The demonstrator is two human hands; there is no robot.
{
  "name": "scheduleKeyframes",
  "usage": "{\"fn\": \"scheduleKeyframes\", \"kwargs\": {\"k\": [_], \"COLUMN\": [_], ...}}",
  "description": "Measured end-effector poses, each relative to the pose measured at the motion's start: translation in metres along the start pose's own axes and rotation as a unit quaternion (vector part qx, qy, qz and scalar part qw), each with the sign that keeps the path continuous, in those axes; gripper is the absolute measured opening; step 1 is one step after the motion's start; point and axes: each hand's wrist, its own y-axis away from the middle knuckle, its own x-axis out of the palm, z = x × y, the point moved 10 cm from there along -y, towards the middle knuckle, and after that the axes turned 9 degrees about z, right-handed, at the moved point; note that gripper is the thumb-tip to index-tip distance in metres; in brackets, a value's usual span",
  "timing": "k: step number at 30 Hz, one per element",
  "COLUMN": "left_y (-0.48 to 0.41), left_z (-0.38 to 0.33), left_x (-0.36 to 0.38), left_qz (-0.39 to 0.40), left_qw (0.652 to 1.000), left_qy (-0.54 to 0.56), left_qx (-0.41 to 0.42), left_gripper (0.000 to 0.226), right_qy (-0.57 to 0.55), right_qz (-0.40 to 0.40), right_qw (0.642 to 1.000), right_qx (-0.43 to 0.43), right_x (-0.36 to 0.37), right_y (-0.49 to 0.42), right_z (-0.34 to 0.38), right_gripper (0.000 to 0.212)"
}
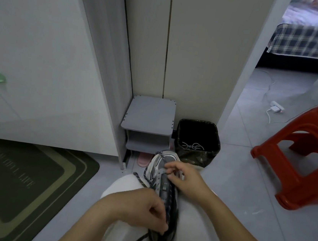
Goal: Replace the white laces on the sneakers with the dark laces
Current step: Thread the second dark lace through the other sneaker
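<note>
So I've got the sneaker (163, 183) lying on my lap between my knees, toe pointing away from me. My left hand (143, 208) grips it at the heel end nearest my body, fingers curled round the collar to steady it. My right hand (184, 180) is further out, over the eyelets toward the toe, with thumb and fingers pinched together on what looks like the dark lace (140, 179). One loose end of that lace trails off to the left of my left hand, across my knee, and another dangles below that hand

Just beyond my right hand stands a black-lined bin (199, 125) with white laces (192, 146) lying in the bottom, so I judge the old lace is out of this shoe and I'm partway through threading the new one. Only this one sneaker is in view, so I can't say how the other stands

Next, I think, comes drawing the pinched length through its eyelet and crossing it to the opposite side. That needs the tip kept straight, the slack pulled evenly, and my left hand holding the shoe firm so it doesn't roll

Past the toe are a grey shoe rack (150, 115) and a pink slipper (143, 159); a red stool (314, 123) sits well off to my right
</note>
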Motion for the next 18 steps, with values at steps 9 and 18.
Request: {"fn": "scheduleKeyframes", "kwargs": {"k": [9, 18], "left_y": [-0.002, -0.006], "left_z": [0.025, 0.001], "left_x": [-0.073, -0.067], "left_qz": [-0.294, -0.166], "left_qw": [0.929, 0.927], "left_qy": [0.221, 0.306], "left_qx": [0.037, 0.138], "left_gripper": [0.016, 0.014], "right_qy": [0.036, 0.108], "right_qz": [0.003, -0.047], "right_qw": [0.999, 0.992], "right_qx": [-0.022, -0.046], "right_x": [0.007, -0.003], "right_y": [0.011, 0.011], "right_z": [-0.005, 0.009], "right_gripper": [0.008, 0.021]}}
